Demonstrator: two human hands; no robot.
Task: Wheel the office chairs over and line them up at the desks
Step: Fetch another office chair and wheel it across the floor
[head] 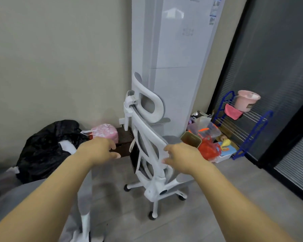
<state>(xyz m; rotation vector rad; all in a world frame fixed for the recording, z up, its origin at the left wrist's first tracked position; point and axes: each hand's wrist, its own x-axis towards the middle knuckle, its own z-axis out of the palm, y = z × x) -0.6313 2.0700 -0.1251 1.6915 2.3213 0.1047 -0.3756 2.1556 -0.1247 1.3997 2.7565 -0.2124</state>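
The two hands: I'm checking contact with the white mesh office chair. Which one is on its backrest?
The right hand: its fingers touch the white mesh office chair's backrest edge. The left hand hovers apart, over the dark box.

A white frame with grey mesh is seen on the office chair (148, 147), just ahead of the right hand (183, 158). Beyond the left hand (98, 149), a pink bag (105, 132) with a pale floral pattern is shown, and a black plastic bag (47, 149) to its left. A blue rack (248, 130) bearing a pink bucket (246, 100) is seen far right of the right hand.
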